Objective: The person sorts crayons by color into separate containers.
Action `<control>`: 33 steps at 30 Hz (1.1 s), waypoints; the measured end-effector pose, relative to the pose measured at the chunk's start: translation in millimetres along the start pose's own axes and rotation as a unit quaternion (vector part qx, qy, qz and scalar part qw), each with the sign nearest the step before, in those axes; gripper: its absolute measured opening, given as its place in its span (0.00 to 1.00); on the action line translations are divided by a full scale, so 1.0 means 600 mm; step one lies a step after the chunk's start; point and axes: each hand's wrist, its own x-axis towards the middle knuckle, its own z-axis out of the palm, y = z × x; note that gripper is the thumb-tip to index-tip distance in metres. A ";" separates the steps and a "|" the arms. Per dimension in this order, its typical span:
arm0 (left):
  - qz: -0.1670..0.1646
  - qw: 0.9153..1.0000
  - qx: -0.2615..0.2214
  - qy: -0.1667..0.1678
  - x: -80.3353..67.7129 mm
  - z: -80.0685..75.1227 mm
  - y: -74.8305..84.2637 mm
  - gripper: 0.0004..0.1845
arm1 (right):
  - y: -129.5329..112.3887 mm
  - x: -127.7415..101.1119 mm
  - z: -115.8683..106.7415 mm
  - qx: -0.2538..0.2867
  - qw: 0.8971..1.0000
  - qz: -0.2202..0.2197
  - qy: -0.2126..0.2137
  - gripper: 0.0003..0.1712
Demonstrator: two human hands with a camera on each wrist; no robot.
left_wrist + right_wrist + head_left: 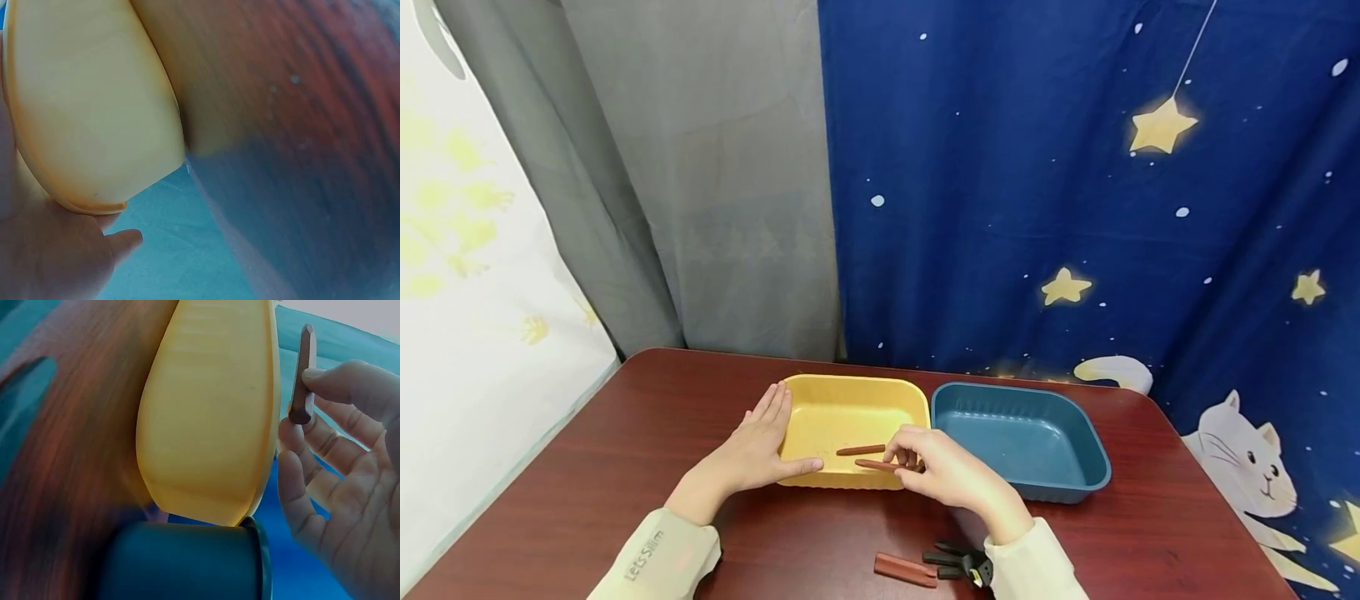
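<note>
My left hand (754, 448) rests on the left end of a yellow plastic basin (857, 382), its straight fingers along the side and its thumb over the front rim. My right hand (953, 468) pinches a slim brown faceted stick (874, 464) above the basin's front right part. In the right wrist view, the stick (304, 375) sits between thumb and fingertips, its other fingers loosely bent. A second brown stick (861, 450) shows just behind the held one; whether it touches the basin floor is hard to tell.
A dark blue basin (1022, 387) stands right of the yellow one. Near the right sleeve, a brown block-like piece (906, 570) and several black pieces (951, 560) lie on the reddish-brown table (790, 542). Grey and blue curtains (970, 208) hang behind.
</note>
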 end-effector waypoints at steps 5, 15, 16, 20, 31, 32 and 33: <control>-0.002 1.000 -0.002 -0.002 0.002 0.003 -0.003 0.67 | -0.002 0.015 -0.001 0.013 1.000 0.004 -0.002 0.07; 0.000 1.000 -0.005 0.001 0.001 0.003 -0.002 0.67 | 0.008 0.041 0.013 0.020 1.000 0.015 0.012 0.07; -0.001 1.000 -0.005 0.000 0.001 0.002 -0.002 0.67 | 0.010 0.043 0.013 0.020 1.000 0.015 0.013 0.07; 0.000 1.000 -0.006 0.000 0.000 0.002 -0.001 0.67 | 0.015 0.054 0.016 0.018 1.000 0.010 0.016 0.07; -0.004 1.000 -0.009 0.001 0.001 0.001 -0.002 0.67 | 0.036 0.088 0.027 0.007 1.000 0.000 0.013 0.07; -0.003 1.000 -0.009 0.000 0.001 0.002 -0.003 0.67 | 0.039 0.090 0.029 0.005 1.000 0.001 0.011 0.07; -0.003 1.000 -0.010 -0.002 0.001 0.002 -0.002 0.67 | 0.042 0.093 0.030 0.002 1.000 0.004 0.010 0.07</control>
